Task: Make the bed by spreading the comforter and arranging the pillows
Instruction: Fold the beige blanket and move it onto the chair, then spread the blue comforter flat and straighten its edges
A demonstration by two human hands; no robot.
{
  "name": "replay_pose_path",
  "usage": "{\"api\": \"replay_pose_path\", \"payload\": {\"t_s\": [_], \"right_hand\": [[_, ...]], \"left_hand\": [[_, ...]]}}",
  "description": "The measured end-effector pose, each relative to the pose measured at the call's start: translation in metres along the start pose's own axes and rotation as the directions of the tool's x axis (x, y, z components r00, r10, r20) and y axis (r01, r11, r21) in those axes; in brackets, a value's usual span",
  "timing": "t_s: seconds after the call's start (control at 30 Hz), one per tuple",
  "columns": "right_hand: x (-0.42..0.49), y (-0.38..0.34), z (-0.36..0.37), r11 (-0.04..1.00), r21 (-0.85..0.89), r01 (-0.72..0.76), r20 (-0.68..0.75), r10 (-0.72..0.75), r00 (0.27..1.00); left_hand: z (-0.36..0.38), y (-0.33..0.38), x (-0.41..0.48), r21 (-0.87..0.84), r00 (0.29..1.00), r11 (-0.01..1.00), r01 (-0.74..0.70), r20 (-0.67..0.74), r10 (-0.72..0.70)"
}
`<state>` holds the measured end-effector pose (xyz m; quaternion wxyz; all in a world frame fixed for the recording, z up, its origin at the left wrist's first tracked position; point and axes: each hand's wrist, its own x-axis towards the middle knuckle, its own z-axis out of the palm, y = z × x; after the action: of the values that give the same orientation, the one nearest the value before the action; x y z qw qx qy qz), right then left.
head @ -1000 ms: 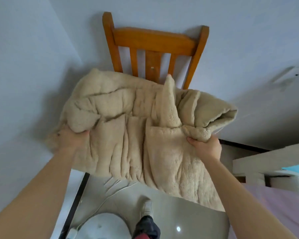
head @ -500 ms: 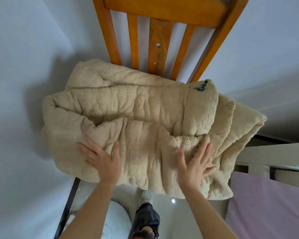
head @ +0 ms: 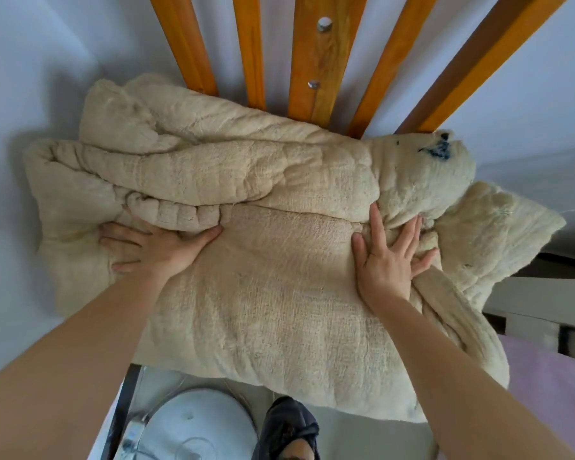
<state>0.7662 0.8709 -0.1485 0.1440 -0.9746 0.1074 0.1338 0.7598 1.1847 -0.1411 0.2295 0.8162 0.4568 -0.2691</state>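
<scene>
- My left hand [head: 153, 247] lies on the folded comforter [head: 246, 260], fingers spread toward the left; the thumb is tucked under a rolled fold just beyond it. It is open, pressing rather than gripping, as far as I can see.
- My right hand [head: 392, 260] is flat on the same comforter, fingers fanned wide and pointing away from me. It has hold of nothing; the palm only bears down on the cloth.
- The comforter is a thick cream bundle, folded over itself several times, heaped on the seat of a wooden chair [head: 316, 54]. The chair's back slats rise just beyond my fingertips. Its near edge hangs toward me, below my wrists, over the floor.
- Past my right fingertips, up and to the right, one corner of the bundle bears a dark blue mark [head: 440, 151].
- Beyond my right forearm, at the lower right, a strip of pink bed surface [head: 558, 376] shows, bare where I can see it.
- Below my left forearm stands a round white object [head: 196, 423]; I cannot tell what it is. My foot [head: 289, 426] is near it.
- By my judgement the task is barely begun: the comforter is off the bed and not spread.
- Left to do: carry it to the bed, open it out, smooth it, then arrange the pillows, none of which are in view.
</scene>
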Motion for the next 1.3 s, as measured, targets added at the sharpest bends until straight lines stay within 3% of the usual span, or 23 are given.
{"api": "replay_pose_path", "payload": {"t_s": [0.17, 0.33, 0.43, 0.53, 0.63, 0.83, 1.07, 1.23, 1.3], "right_hand": [[0.001, 0.007, -0.004, 0.999, -0.03, 0.014, 0.065, -0.012, 0.998], [-0.013, 0.016, -0.036, 0.995, -0.048, 0.09, 0.145, -0.082, 0.986], [-0.037, 0.024, -0.06, 0.992, -0.007, 0.127, 0.149, -0.125, 0.981], [-0.07, 0.039, -0.077, 0.987, 0.018, 0.163, 0.112, -0.164, 0.98], [-0.117, 0.066, -0.104, 0.989, 0.041, 0.142, 0.081, -0.145, 0.986], [-0.223, 0.145, -0.168, 0.996, 0.093, -0.011, 0.0, 0.011, 1.0], [-0.374, 0.287, -0.225, 0.944, 0.168, -0.282, -0.077, 0.298, 0.951], [-0.489, 0.391, -0.242, 0.845, 0.288, -0.451, -0.144, 0.503, 0.852], [-0.546, 0.434, -0.244, 0.771, 0.353, -0.53, -0.165, 0.609, 0.776]], "left_hand": [[0.0, 0.001, -0.007, 0.064, 1.0, 0.998, -0.022, 0.008, 0.022], [0.006, -0.004, -0.048, -0.053, 0.984, 0.997, -0.053, -0.172, 0.044], [0.016, -0.009, -0.088, -0.055, 0.96, 0.99, -0.128, -0.257, 0.11], [0.032, -0.012, -0.137, 0.037, 0.94, 0.964, -0.264, -0.214, 0.265], [0.052, -0.004, -0.208, 0.14, 0.847, 0.847, -0.513, -0.081, 0.526], [0.101, 0.022, -0.36, 0.246, 0.638, 0.596, -0.765, 0.161, 0.753], [0.175, 0.013, -0.545, 0.319, 0.368, 0.259, -0.912, 0.354, 0.86], [0.24, -0.016, -0.671, 0.313, 0.168, 0.011, -0.95, 0.48, 0.861], [0.278, -0.034, -0.727, 0.283, 0.075, -0.107, -0.953, 0.565, 0.822]]}}
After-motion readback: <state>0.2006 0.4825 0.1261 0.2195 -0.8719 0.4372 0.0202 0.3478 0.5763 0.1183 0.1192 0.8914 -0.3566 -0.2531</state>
